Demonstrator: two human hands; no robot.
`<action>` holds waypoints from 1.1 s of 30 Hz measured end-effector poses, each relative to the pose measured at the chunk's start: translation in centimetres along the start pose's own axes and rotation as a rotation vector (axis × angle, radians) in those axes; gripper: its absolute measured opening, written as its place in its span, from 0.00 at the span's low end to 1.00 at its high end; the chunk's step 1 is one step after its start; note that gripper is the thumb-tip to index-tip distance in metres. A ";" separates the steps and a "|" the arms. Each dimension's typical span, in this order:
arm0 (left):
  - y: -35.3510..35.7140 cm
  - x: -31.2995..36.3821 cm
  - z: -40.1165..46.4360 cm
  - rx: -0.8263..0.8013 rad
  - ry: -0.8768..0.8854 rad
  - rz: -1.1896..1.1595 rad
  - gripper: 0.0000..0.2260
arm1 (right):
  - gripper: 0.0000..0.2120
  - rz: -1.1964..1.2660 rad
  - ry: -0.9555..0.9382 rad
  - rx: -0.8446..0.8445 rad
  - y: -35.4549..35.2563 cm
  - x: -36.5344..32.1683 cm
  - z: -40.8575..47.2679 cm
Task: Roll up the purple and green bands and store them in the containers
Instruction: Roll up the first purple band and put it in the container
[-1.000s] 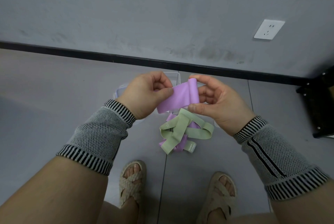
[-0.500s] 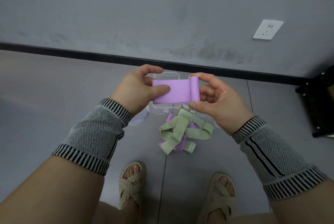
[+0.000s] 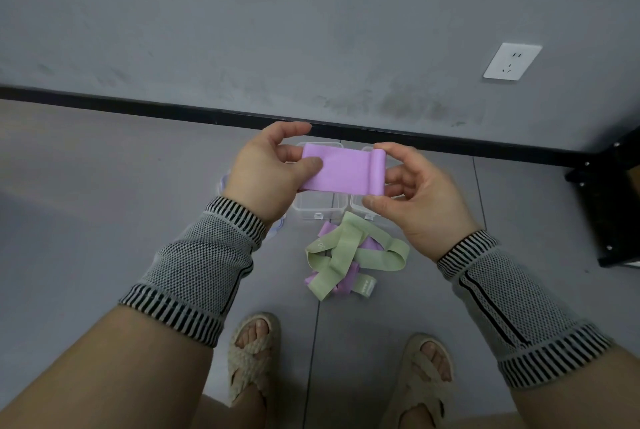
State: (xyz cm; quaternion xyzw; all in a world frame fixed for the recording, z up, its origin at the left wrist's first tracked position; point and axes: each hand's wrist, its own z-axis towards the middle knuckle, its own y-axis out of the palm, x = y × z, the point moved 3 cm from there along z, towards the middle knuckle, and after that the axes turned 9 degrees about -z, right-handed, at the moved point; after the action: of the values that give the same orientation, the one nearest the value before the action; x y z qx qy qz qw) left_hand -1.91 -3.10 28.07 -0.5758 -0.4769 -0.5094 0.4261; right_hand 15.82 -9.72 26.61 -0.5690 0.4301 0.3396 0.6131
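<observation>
A purple band (image 3: 343, 170) is stretched flat between both hands at chest height. My left hand (image 3: 273, 172) pinches its left end between thumb and fingers. My right hand (image 3: 412, 196) holds the small rolled part at its right end between thumb and fingertips. Below on the floor lies a tangled pile of green bands (image 3: 346, 252) over more purple bands (image 3: 346, 281). Two clear plastic containers (image 3: 318, 207) stand side by side behind the pile, partly hidden by the held band and my hands; the right container (image 3: 360, 208) shows only a corner.
A clear lid with a blue rim (image 3: 273, 229) peeks out under my left wrist. A black skirting runs along the grey wall (image 3: 450, 143), with a white socket (image 3: 512, 61) above. A black furniture leg (image 3: 606, 207) stands at the right. My sandalled feet (image 3: 254, 352) are below.
Both hands have lifted the purple band slightly and spread it flatter and more level; the left hand moved left, lengthening the flat stretch. The floor pile has not moved.
</observation>
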 end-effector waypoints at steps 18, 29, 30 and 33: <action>0.6 0.2 -0.2 -0.025 -0.022 -0.140 0.16 | 0.28 -0.166 0.021 0.031 0.0 0.1 0.1; 0.6 -0.2 0.1 -0.008 -0.032 -0.003 0.15 | 0.26 0.007 0.008 -0.029 0.2 -0.8 -0.2; 0.7 -0.2 0.0 -0.008 -0.048 0.007 0.16 | 0.26 0.011 -0.003 -0.045 0.3 -0.9 -0.3; 1.3 -0.1 -0.2 -0.036 -0.048 0.062 0.16 | 0.27 0.017 -0.036 -0.104 0.6 -1.4 -0.5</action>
State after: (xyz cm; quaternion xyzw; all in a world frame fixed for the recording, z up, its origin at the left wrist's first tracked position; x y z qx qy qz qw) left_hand -0.67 -3.52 28.02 -0.6099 -0.4597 -0.4905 0.4197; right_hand 14.61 -10.06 27.63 -0.5902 0.4057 0.3769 0.5874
